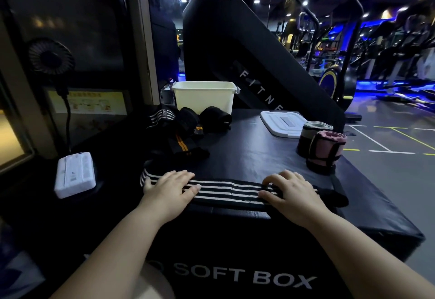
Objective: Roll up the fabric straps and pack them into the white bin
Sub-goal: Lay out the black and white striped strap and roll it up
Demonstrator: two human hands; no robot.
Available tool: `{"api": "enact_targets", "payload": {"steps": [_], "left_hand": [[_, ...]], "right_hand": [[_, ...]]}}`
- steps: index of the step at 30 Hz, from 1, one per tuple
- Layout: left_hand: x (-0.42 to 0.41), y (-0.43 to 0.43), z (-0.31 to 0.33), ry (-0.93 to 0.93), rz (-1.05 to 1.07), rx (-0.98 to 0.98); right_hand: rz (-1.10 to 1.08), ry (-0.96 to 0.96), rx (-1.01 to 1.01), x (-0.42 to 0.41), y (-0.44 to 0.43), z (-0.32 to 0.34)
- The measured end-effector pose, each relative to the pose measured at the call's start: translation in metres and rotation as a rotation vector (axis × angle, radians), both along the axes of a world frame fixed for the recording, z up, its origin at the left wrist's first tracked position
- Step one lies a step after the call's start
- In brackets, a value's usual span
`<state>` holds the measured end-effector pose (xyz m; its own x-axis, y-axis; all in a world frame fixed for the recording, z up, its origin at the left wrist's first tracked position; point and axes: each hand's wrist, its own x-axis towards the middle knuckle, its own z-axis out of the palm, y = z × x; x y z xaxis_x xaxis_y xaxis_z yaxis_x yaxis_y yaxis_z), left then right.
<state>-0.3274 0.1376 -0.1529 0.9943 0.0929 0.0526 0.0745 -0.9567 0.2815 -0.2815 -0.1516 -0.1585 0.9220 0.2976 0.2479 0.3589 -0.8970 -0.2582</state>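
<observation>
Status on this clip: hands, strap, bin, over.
Left hand and right hand press the black fabric strap with white stripes, laid flat, unrolled. White plastic bin open behind; flat white lid aside. Loose black straps piled before it.

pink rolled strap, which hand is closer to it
Right. The right hand rests on the striped strap just below-left of the pink rolled strap; the left hand rests on the same strap's other end, farther left.

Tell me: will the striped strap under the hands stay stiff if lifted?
Probably floppy: the striped strap lies flat and curves at its left end. Likely light, being thin; unrolled and flat, it should not roll away.
</observation>
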Motion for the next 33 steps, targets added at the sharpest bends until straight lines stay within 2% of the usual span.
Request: {"api": "enact_targets", "payload": {"steps": [7,12,15,21,33], "left_hand": [[0.003,-0.002,0.005,0.07,0.034,0.042],[0.007,-0.022,0.01,0.008,-0.048,0.03],[0.008,-0.025,0.004,0.065,-0.109,0.066],[0.01,-0.023,-0.001,0.082,-0.101,0.096],[0.028,-0.021,0.0,0.12,-0.107,0.066]], "right_hand": [[0.01,0.016,-0.027,0.0,0.002,0.001],[0.03,-0.004,-0.083,0.0,0.0,0.004],[0.037,0.039,-0.128,-0.003,-0.005,0.005],[0.033,0.206,-0.163,0.003,-0.017,0.007],[0.01,0.233,-0.172,0.011,-0.021,0.005]]}}
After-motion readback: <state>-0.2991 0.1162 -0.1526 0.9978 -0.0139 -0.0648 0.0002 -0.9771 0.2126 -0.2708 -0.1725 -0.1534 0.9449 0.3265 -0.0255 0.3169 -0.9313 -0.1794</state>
